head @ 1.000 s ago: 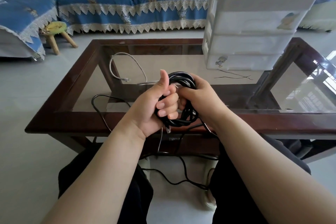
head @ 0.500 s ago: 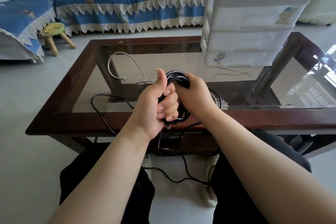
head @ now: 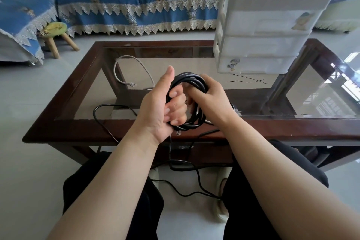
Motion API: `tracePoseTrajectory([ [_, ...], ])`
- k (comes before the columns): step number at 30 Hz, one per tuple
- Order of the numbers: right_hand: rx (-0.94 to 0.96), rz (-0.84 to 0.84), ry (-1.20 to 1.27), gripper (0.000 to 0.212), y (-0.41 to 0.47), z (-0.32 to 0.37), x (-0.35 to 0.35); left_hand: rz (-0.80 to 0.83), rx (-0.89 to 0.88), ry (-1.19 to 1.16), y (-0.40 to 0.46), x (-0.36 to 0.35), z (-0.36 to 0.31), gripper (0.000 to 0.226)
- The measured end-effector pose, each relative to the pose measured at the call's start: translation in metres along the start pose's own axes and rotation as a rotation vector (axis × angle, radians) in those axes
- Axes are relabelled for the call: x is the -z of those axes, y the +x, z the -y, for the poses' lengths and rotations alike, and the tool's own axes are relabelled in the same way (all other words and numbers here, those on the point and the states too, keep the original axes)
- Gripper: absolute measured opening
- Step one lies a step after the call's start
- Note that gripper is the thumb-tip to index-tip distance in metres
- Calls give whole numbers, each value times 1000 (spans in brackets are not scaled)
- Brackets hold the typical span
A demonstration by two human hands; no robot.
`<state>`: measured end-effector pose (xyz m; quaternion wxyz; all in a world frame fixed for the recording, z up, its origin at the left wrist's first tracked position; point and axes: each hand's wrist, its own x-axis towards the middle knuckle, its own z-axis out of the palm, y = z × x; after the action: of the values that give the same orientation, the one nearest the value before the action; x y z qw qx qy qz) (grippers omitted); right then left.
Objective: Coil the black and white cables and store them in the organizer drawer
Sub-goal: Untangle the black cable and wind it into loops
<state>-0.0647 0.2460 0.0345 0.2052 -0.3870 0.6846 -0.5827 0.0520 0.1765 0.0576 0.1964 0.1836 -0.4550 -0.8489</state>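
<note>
The left hand [head: 158, 112] was closed in a fist around the coiled black cable [head: 191, 101], thumb raised, fingers curled through the loops. The right hand [head: 209, 99] was wrapped over the coil's right side, fingers bent against the strands. The coil was held above the near edge of the glass table [head: 81, 126], its loose end trailing down to the floor. The white cable [head: 126, 68] lay uncoiled on the glass, far left. The organizer [head: 268, 25] stood at the far right, drawers shut.
</note>
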Motion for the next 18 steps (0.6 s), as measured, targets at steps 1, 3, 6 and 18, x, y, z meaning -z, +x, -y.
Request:
tracePoseTrajectory([
  [1, -36, 74, -37, 39, 0, 0, 2, -17, 7, -24, 1, 2, -2, 54],
  [3, -95, 184, -129, 54, -2, 2, 6, -47, 17, -87, 2, 8, -6, 57],
  [6, -124, 261, -139, 54, -5, 5, 4, -61, 12, -189, 4, 16, -12, 60],
  [18, 20, 358, -607, 47, -18, -23, -2, -511, -271, -456, 20, 56, -36, 51],
])
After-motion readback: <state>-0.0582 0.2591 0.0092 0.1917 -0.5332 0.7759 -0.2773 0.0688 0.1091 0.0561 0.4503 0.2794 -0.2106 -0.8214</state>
